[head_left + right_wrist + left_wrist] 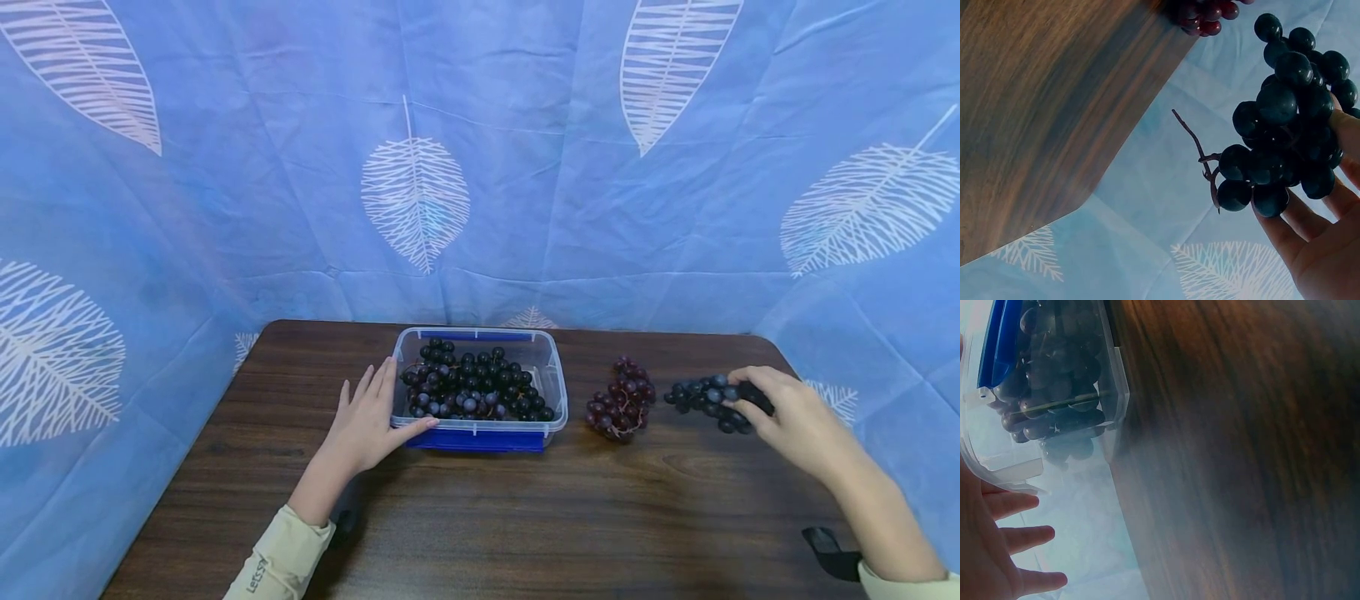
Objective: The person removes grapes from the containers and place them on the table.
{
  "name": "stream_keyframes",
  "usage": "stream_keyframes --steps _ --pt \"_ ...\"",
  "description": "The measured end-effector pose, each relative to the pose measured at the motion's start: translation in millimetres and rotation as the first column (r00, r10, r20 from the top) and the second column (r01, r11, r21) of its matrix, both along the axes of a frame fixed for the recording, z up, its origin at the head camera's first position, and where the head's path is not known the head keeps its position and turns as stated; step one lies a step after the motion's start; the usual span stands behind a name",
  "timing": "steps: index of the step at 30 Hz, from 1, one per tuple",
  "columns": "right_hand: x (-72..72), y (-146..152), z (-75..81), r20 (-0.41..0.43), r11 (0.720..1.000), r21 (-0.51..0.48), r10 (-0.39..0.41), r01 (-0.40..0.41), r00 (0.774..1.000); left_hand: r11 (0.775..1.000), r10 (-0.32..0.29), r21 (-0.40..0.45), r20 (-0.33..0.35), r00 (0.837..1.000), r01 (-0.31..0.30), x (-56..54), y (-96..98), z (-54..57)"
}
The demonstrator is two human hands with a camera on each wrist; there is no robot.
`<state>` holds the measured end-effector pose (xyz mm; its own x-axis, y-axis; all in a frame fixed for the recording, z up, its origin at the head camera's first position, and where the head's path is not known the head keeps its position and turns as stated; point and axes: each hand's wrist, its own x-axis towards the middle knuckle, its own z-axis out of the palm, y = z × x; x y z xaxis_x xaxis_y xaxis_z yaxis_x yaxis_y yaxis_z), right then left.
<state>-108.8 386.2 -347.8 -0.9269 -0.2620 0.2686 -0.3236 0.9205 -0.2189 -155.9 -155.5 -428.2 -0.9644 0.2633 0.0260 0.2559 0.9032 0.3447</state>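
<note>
On the surface (pixel 525 517), a storage box (pixel 476 442) holds loaded grapes (pixel 468 383). The left hand (pixel 363 429) lies along the box's left side, thumb at the front rim. Right of the box is a grape bunch (pixel 622 400); farther right, a second bunch (pixel 705 393) sits within the fingers of the right hand (pixel 795 417). Behind hangs a fabric backdrop (pixel 517 192).
</note>
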Motion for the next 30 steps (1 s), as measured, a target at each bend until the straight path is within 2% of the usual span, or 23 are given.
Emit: stream_keyframes --steps 7,14,26,30 --pt "-2.4 3.0 1.3 0.053 0.997 0.025 -0.077 0.076 0.996 1.0 0.002 -0.003 0.012 1.0 -0.002 0.0 0.6 0.7" --pt "-4.0 4.4 0.9 0.093 0.984 0.022 -0.177 0.175 0.98 1.0 0.001 -0.01 0.008 1.0 -0.001 0.1 0.2 0.8" --pt "-3.5 4.0 -6.6 0.091 0.961 0.005 -0.276 0.276 0.957 1.0 0.002 -0.007 0.003 1.0 -0.002 0.4 0.4 1.1" --pt "-3.6 2.6 -8.5 0.065 0.952 0.006 -0.306 0.306 0.95 1.0 0.003 -0.006 0.007 1.0 -0.003 0.5 0.6 1.7"
